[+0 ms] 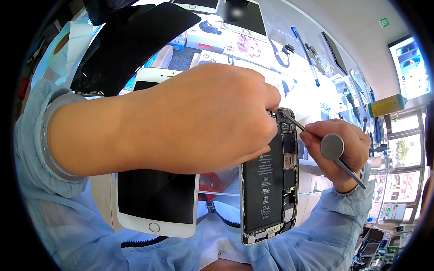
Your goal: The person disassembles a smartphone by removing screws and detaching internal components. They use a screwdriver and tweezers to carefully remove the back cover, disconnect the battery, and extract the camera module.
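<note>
My left hand (190, 122), fingers curled, reaches across a white phone front (156, 198) with a dark screen to the top of an opened phone (264, 189), whose battery and inner boards show. What those fingers grip is hidden. My right hand (339, 140), closed, holds a thin metal tool (352, 174), its tip on the phone's top inner parts near my left fingertips. A round silver piece (332, 146) sits over the right hand, perhaps the cap of a second tool.
Black screen panels (126, 45), a label roll (63, 49) and more phones (244, 22) lie on a lit glass counter over boxes. A blue pen (307, 58), small metal parts and a yellow bottle (386, 106) are to the right. A bright screen (409, 67) stands far right.
</note>
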A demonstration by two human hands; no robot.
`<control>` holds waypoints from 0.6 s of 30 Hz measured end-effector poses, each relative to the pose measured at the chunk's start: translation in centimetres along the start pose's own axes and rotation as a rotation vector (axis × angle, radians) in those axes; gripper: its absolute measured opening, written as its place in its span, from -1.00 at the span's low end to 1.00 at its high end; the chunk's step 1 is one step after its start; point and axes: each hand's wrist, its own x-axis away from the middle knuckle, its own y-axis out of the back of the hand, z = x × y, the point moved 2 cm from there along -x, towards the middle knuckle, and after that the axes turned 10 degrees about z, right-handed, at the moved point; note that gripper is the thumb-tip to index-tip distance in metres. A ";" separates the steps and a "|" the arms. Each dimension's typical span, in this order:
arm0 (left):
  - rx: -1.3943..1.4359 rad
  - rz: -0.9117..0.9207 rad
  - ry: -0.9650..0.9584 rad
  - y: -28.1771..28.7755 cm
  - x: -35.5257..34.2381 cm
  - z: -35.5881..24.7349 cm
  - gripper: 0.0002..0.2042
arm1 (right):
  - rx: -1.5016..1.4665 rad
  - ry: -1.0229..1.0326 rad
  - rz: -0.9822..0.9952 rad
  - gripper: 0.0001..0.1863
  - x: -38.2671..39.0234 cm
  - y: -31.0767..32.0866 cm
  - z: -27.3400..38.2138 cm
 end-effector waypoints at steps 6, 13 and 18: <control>-0.006 -0.002 0.002 0.0 0.0 0.0 -0.73 | -0.051 0.058 -0.038 -0.75 -0.4 -0.4 0.5; -0.003 0.006 0.007 0.0 0.1 0.0 -0.73 | -0.024 0.054 -0.048 -0.79 -0.4 -0.6 0.7; -0.006 0.014 0.008 0.0 0.0 0.0 -0.72 | 0.024 0.125 -0.039 -0.74 0.0 -0.7 0.4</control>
